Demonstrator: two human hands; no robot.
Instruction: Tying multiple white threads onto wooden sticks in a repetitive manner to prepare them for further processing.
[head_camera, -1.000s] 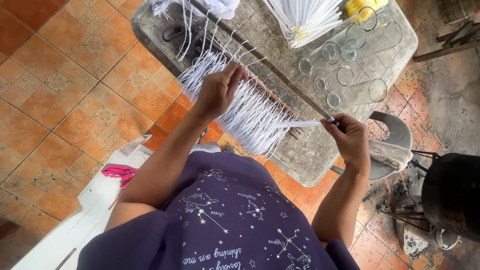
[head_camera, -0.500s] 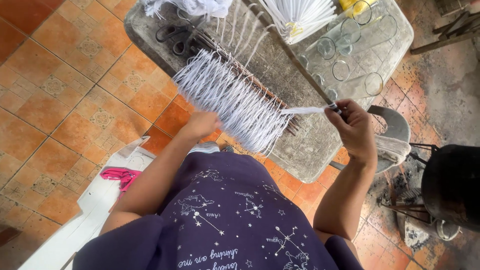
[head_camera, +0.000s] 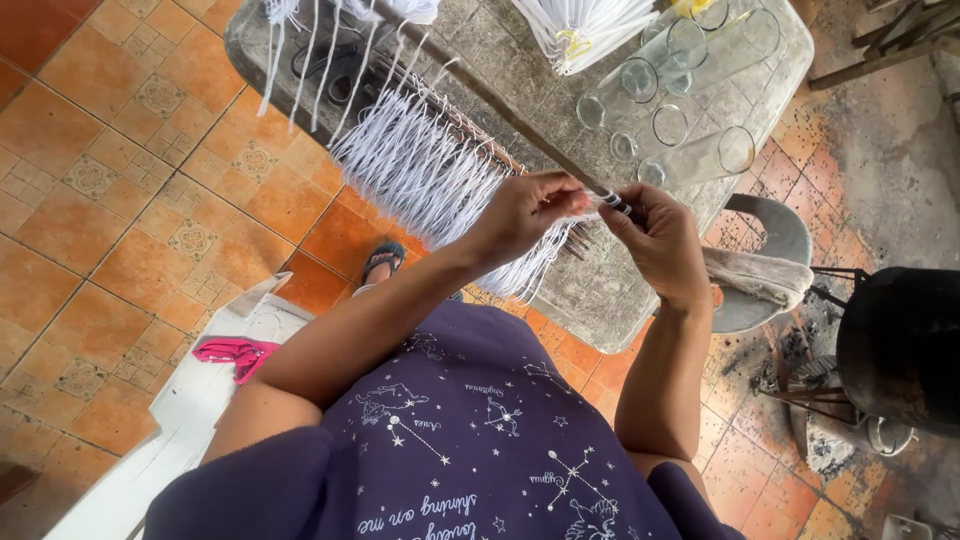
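Observation:
My left hand (head_camera: 525, 212) and my right hand (head_camera: 655, 240) meet in front of me above a grey stone table (head_camera: 600, 290). My right hand grips a thin dark tool (head_camera: 615, 204) with white cord on it. My left hand pinches the same white cord beside the tool. A long fringe of white cords (head_camera: 430, 170) hangs from a rod (head_camera: 500, 100) that lies slantwise across the table. Part of the fringe is hidden behind my left forearm.
Several clear glass tumblers (head_camera: 670, 110) stand on the table's far side, next to a bundle of white sticks (head_camera: 590, 30). A grey chair with a cloth (head_camera: 760, 270) is at the right, a black pot (head_camera: 900, 340) beyond it. White boards with a pink item (head_camera: 235, 355) lie on the tiled floor.
My left hand dropped from the fringe, then rose to meet my right hand at the tool. My right hand stayed near the table's edge. The view shifted slightly.

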